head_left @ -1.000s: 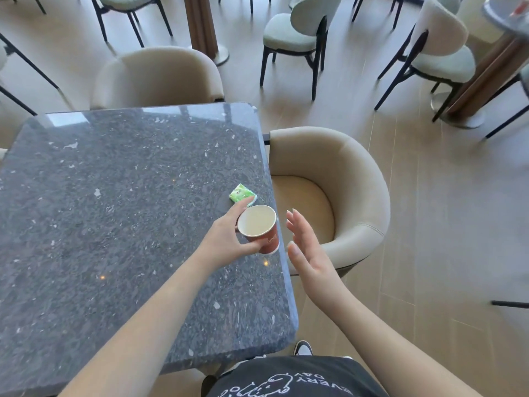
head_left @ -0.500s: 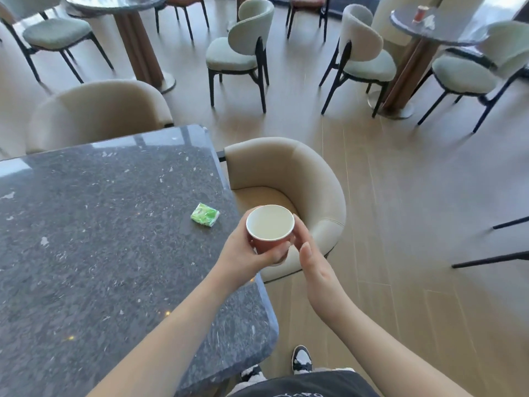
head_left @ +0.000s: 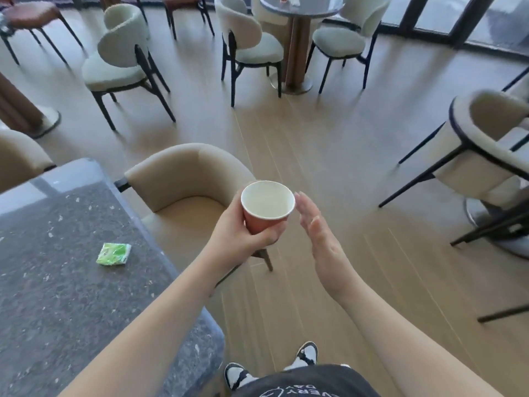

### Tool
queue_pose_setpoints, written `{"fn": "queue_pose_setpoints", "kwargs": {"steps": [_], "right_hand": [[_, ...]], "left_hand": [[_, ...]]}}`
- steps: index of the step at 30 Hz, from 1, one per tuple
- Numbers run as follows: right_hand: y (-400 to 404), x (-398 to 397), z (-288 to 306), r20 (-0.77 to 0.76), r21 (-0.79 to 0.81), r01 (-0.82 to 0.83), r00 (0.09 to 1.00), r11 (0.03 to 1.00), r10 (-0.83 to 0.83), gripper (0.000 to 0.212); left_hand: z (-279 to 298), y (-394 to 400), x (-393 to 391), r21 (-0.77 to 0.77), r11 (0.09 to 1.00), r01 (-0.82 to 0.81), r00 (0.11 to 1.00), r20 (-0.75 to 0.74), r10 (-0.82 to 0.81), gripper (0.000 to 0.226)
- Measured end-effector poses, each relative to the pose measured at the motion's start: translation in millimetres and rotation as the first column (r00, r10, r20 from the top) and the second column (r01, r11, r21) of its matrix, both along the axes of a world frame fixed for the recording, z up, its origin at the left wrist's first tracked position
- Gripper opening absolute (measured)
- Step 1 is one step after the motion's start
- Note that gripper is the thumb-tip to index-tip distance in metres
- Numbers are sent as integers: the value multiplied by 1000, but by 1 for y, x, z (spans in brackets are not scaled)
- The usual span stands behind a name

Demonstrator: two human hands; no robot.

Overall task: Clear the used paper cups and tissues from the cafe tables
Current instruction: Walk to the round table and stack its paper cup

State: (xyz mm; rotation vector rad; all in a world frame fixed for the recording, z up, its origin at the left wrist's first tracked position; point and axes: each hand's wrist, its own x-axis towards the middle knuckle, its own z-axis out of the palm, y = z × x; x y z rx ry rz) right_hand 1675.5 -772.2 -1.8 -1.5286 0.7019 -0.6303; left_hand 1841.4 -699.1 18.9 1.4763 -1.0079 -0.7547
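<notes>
Grip: our left hand [head_left: 240, 233] wraps its fingers and thumb around the lower wall of a small red paper cup with a white inside [head_left: 267, 206], holding it upright in the air.
Cup: we see straight down into it; the white interior looks empty, and the open rim faces up.
Cup position: we hold it off the table, above the front edge of a beige curved-back armchair [head_left: 186, 179] and the floor beside it.
Right hand: our right hand [head_left: 323, 239] is flat and relaxed, fingers straight and together, palm turned toward the cup; it sits just beside the cup's right side, with a narrow gap between, holding nothing.
Table: a dark grey speckled stone table with a rounded corner [head_left: 57, 296] fills the lower left, under our left forearm.
Tissue packet: a small green and white tissue packet [head_left: 113, 254] lies flat on that table, near its right edge, well apart from the cup.
Far table: a round grey table on a wooden pedestal [head_left: 303, 8] stands at the top of the view; on it are a small red object and something white, both too small to make out.
Chairs: pale green cushioned chairs with dark legs [head_left: 123, 61] stand around the far table.
Floor: light wood plank floor [head_left: 329, 144] spreads between the tables.
Body: black and white sneakers [head_left: 307, 352] show at the bottom edge.
</notes>
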Motion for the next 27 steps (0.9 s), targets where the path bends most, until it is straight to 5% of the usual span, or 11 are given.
{"fn": "queue_pose_setpoints", "kwargs": {"steps": [17, 27], "right_hand": [[-98, -189, 12, 73, 10, 372, 925, 928, -372, 79], [-134, -219, 8, 51, 14, 510, 859, 860, -510, 79]], "left_hand": [[18, -146, -172, 27, 930, 366, 930, 8, -367, 57], [3, -205, -199, 50, 884, 465, 886, -21, -464, 59]]}}
